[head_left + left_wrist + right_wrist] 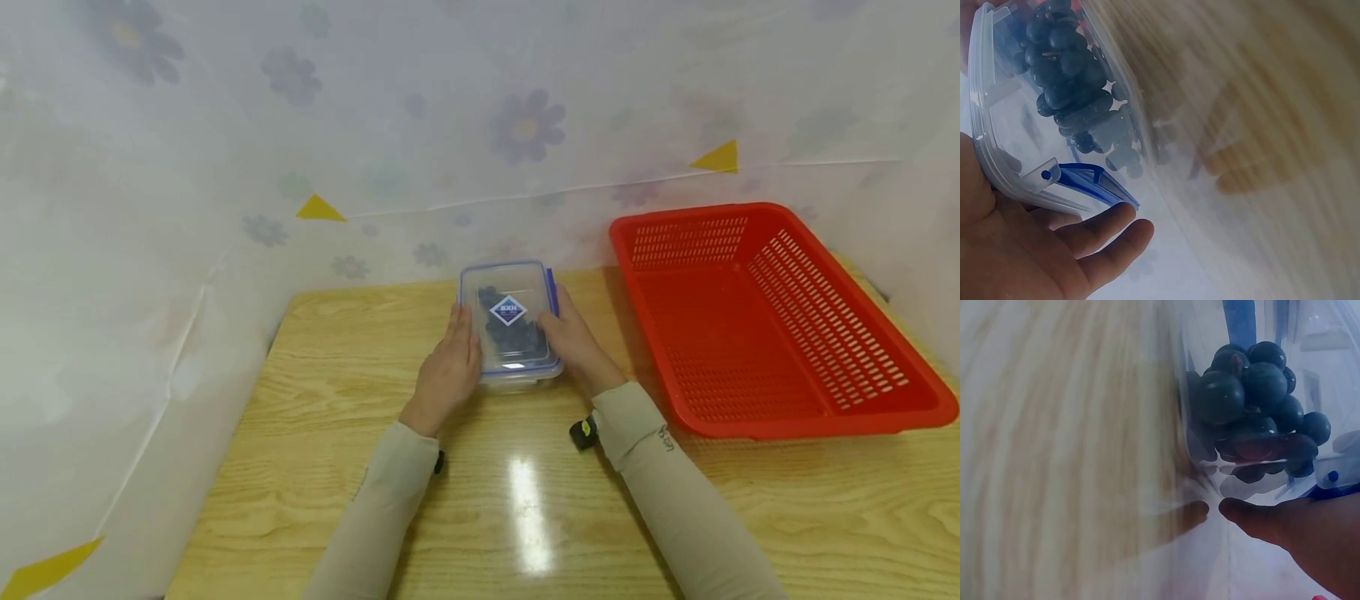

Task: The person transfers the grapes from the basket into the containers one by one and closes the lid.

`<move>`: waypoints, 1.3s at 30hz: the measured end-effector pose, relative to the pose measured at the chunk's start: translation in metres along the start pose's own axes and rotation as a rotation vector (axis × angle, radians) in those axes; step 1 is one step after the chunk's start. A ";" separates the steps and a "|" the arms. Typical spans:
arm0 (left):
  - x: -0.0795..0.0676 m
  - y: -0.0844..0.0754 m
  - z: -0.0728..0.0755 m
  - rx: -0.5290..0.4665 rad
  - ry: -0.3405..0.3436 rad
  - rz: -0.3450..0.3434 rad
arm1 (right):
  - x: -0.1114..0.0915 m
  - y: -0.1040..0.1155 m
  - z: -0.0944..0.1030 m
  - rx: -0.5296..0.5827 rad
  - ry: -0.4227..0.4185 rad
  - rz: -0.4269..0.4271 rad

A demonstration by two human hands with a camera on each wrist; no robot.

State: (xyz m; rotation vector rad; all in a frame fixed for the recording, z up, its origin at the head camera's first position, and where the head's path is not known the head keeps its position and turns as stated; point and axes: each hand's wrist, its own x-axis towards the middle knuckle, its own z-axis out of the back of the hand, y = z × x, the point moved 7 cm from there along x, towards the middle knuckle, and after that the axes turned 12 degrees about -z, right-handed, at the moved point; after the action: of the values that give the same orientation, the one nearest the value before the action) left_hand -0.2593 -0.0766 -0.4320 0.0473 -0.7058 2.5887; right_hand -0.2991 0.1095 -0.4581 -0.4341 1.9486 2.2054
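A clear plastic food container [517, 350] with a blue-rimmed lid sits on the wooden table, a bunch of dark grapes [1254, 394] inside it. Along its left side lies my left hand [450, 362], fingers fairly straight. In the left wrist view, its fingertips are by a blue side latch [1094, 181] that stands out from the wall. My right hand [576, 337] holds the right side, thumb over the lid's edge and fingers along the side by another blue latch [552, 292]. A blue-and-white diamond label [508, 310] marks the lid.
To the right stands a large red plastic basket [667, 367] with slotted walls. Behind the table [322, 417] hangs a pale flower-patterned sheet [420, 125] with yellow triangular pieces on it. The table's left edge shows beyond my left arm.
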 end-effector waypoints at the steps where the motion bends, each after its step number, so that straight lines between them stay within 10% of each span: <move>1: 0.000 0.000 0.000 -0.002 0.000 0.001 | 0.000 0.000 0.000 -0.008 0.002 -0.008; 22: 0.000 0.000 -0.001 -0.022 -0.005 -0.009 | -0.006 0.009 -0.005 -0.138 -0.066 0.040; 39: 0.002 -0.001 0.001 -0.043 -0.006 0.002 | -0.010 0.027 -0.013 -0.618 -0.183 0.226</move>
State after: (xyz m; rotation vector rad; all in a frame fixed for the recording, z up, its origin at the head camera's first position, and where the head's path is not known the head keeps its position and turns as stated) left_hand -0.2605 -0.0758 -0.4308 0.0403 -0.7640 2.5753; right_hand -0.2970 0.0934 -0.4312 -0.0735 1.2468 2.8580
